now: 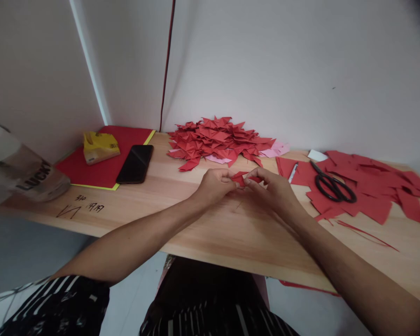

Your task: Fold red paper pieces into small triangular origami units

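Observation:
Both hands pinch one small piece of folded red paper (238,178) just above the wooden table (182,224). My left hand (215,185) grips its left side between thumb and fingers. On the other side my right hand (271,186) is closed on the right edge, and its fingers hide part of the paper. Right behind them rises a heap of folded red paper pieces (217,137), with some pink folded paper (276,148) showing at its edge.
Black-handled scissors (334,186) and a white pen (293,172) lie on scattered red paper sheets (367,205) at right. Toward the left are a black phone (135,164), a yellow packet (101,147) on red sheets (87,172), and a clear bottle (24,168). A wall (266,60) stands behind.

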### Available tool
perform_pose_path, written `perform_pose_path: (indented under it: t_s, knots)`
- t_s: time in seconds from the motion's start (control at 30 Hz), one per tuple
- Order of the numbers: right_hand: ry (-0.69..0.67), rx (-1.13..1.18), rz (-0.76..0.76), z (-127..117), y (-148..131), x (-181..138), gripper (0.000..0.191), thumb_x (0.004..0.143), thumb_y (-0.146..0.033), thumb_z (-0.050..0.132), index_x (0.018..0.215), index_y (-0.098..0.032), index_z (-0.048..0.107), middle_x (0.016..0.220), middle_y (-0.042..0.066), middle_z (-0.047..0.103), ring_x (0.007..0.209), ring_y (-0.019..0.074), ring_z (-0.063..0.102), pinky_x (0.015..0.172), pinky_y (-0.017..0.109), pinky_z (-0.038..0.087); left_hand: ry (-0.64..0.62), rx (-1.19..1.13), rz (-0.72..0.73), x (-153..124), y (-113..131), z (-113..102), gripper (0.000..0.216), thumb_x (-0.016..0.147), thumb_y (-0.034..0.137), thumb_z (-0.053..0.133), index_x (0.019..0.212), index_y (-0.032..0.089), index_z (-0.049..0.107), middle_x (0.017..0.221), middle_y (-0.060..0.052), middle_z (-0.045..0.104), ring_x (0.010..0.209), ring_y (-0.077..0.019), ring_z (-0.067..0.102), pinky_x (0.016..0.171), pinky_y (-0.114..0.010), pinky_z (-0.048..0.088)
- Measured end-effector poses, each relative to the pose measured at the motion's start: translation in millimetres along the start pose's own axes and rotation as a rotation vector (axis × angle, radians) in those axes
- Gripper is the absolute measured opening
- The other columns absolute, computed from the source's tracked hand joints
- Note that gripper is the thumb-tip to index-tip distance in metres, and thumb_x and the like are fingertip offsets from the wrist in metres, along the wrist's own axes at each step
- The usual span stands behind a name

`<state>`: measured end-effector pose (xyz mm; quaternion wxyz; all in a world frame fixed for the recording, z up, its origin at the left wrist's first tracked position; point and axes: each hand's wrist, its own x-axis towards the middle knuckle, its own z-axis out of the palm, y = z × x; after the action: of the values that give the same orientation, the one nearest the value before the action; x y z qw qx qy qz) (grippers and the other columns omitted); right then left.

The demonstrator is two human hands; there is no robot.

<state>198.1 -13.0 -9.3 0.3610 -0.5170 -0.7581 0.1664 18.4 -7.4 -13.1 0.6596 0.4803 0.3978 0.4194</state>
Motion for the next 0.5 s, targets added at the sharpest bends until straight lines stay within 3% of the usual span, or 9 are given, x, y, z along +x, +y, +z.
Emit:
perform_pose_path:
  t_s: [0.2, 0.5]
  knots:
    - [-0.023, -0.001, 0.019, -0.9, 4.3, 1.8, 0.010, 0.082, -0.025, 0.060, 0.074, -0.021, 0.064, 0.066, 0.000, 0.066, 0.058, 0.0150, 0.055, 0.054, 0.026, 0.038, -0.010, -0.006, -0.003, 1.2, -1.2, 0.3, 0.018, 0.070, 0.016, 0.078, 0.083, 0.011, 0.068, 0.077, -0.007, 0.074, 0.071, -0.0136, 0.069, 0.072, -0.026, 0.051]
    - [-0.027, 0.054, 0.015, -3.1, -4.5, 0.3, 0.005, 0.083, -0.025, 0.060, 0.080, -0.021, 0.062, 0.077, 0.002, 0.069, 0.065, 0.0152, 0.058, 0.062, 0.029, 0.044, -0.032, 0.065, 0.014, 3.1, -2.2, -1.0, 0.016, 0.071, 0.017, 0.077, 0.083, 0.011, 0.068, 0.080, -0.008, 0.074, 0.071, -0.0131, 0.069, 0.068, -0.023, 0.049]
